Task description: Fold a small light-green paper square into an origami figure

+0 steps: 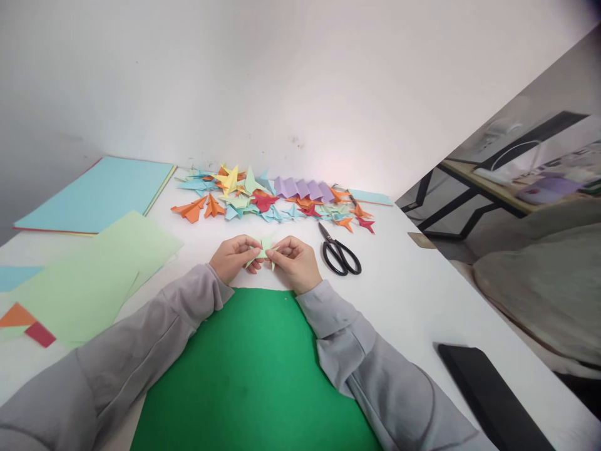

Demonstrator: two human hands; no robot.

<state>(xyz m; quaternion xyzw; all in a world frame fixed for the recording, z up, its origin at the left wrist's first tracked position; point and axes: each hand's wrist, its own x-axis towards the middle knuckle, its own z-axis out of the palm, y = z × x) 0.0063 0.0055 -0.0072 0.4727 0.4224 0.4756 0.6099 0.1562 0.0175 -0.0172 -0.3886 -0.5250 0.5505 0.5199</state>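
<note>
Both hands pinch a small piece of folded light-green paper (pixel 267 243), held just past the far edge of a green mat (pixel 253 363). My left hand (pixel 233 257) grips its left side between thumb and fingers. On its right side, my right hand (pixel 300 262) pinches it the same way. Thin pointed ends of the paper stick out below the fingers, and parts of it are hidden behind them. To the right of my right hand lie black-handled scissors (pixel 341 252), blades pointing away.
Colourful folded paper shapes (pixel 263 202) are heaped along the wall, with a pleated purple strip (pixel 305 189). Blue sheets (pixel 94 191) lie back left, light-green sheets (pixel 94 275) nearer, with orange and red scraps (pixel 41 334). A black flat object (pixel 488 394) lies near right.
</note>
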